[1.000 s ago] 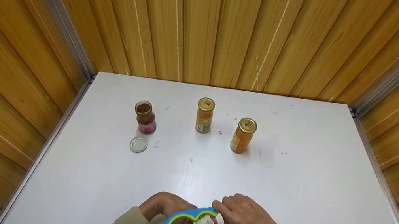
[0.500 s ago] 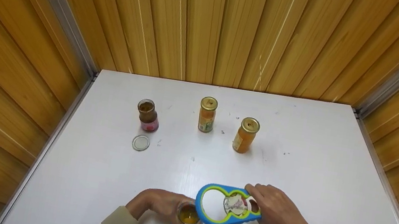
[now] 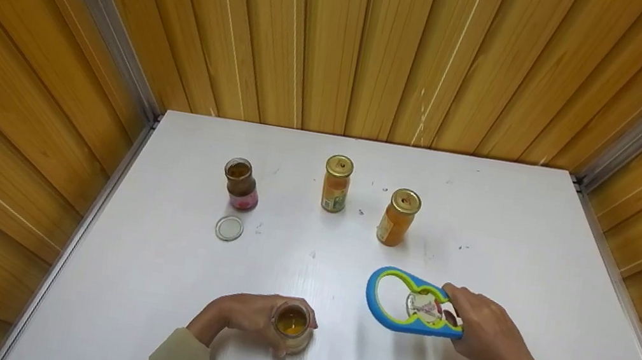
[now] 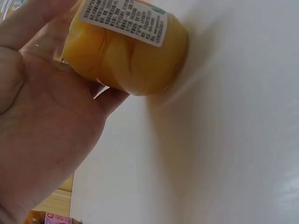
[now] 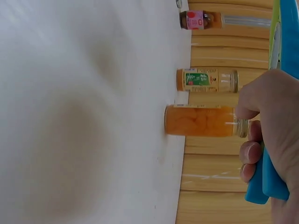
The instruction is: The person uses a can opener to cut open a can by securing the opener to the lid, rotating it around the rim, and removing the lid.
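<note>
My left hand (image 3: 255, 316) curls round an uncapped glass jar (image 3: 296, 338) of yellow fruit near the table's front. In the left wrist view the jar (image 4: 126, 51) shows a white printed label, and the palm lies beside it. My right hand (image 3: 491, 326) grips the handle of a blue and green jar opener (image 3: 381, 319), raised above the table to the right of that jar. Within one of the opener's inner notches sits a pale printed lid (image 3: 424, 308). In the right wrist view the fingers wrap the blue handle (image 5: 274, 177), and most of the opener's head is out of frame.
Two capped jars of orange fruit, a middle jar (image 3: 336, 184) and a right jar (image 3: 398, 218), stand at the back of the white table (image 3: 512, 236). A lidless dark jar (image 3: 241, 185) stands at back left, a loose lid (image 3: 229, 228) before it. Wood-patterned walls (image 3: 342, 48) enclose the table.
The opener has come off the jar with the lid inside it, moving up and right with my right hand. The jar, now uncovered, has shifted slightly left in my left hand.
</note>
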`<state>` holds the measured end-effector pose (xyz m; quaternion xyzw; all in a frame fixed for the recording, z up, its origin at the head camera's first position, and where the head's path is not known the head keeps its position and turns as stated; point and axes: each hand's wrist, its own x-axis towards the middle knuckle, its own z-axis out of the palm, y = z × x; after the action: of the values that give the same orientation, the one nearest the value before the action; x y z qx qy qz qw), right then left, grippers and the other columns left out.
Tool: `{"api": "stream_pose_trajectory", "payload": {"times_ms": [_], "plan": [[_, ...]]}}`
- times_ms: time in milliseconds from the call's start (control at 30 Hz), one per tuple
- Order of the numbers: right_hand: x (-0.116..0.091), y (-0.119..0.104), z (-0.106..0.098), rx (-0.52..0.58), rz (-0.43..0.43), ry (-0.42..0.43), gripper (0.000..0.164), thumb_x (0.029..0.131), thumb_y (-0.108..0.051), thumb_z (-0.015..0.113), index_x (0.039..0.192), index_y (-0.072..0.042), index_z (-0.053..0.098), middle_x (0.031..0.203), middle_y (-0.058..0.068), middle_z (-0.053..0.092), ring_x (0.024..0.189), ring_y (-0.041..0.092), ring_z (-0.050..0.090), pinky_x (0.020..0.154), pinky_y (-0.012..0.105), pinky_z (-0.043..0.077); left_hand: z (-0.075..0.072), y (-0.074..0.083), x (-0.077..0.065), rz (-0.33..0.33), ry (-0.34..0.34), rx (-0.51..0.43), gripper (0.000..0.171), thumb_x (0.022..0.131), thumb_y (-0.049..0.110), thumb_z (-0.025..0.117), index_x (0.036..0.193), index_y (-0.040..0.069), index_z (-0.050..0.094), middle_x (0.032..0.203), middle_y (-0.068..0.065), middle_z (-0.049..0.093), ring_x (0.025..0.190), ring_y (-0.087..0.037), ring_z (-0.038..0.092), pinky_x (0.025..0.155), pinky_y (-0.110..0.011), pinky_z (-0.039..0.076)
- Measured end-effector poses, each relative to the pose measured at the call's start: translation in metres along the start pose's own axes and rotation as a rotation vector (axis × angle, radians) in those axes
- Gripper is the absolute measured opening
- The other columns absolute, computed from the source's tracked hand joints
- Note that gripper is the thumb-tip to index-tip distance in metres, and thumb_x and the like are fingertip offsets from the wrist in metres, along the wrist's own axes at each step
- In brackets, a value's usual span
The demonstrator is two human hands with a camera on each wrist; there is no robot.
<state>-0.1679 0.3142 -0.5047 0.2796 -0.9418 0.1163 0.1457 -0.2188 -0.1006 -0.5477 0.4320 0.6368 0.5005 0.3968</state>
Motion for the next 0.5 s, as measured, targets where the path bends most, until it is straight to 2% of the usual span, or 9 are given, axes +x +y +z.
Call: {"api": "stream_pose_trajectory", "payload": {"times_ms": [167,333,500], "plan": [[-0.008,0.027,-0.002,-0.007,0.054,0.036,0.072,0.057,-0.008,0.083,0.12,-0.003,0.049,0.089,0.004,0.061,0.068,0.01,0.051,0.058,0.031,0.048,-0.007,-0.003,-0.009,-0.011,0.068,-0.019,0.058,0.071,-0.001,0.078,0.122,0.011,0.053,0.127,-0.013,0.052,0.114,-0.017,0.047,0.103,-0.034,0.031],[-0.016,0.047,-0.008,-0.006,0.141,0.049,0.075,0.058,-0.005,0.081,0.124,-0.002,0.047,0.097,0.012,0.062,0.073,0.018,0.058,0.062,0.036,0.053,-0.014,-0.004,-0.018,-0.038,0.146,-0.042,0.058,0.072,-0.002,0.075,0.124,0.01,0.052,0.128,-0.016,0.05,0.113,-0.018,0.046,0.103,-0.039,0.029],[-0.021,0.059,-0.015,-0.002,0.184,0.066,0.078,0.058,-0.003,0.082,0.127,0.0,0.045,0.101,0.015,0.06,0.076,0.024,0.061,0.063,0.041,0.054,-0.016,0.007,-0.025,-0.057,0.218,-0.022,0.058,0.071,-0.003,0.073,0.124,0.006,0.051,0.128,-0.019,0.049,0.113,-0.019,0.045,0.102,-0.043,0.028]]}}
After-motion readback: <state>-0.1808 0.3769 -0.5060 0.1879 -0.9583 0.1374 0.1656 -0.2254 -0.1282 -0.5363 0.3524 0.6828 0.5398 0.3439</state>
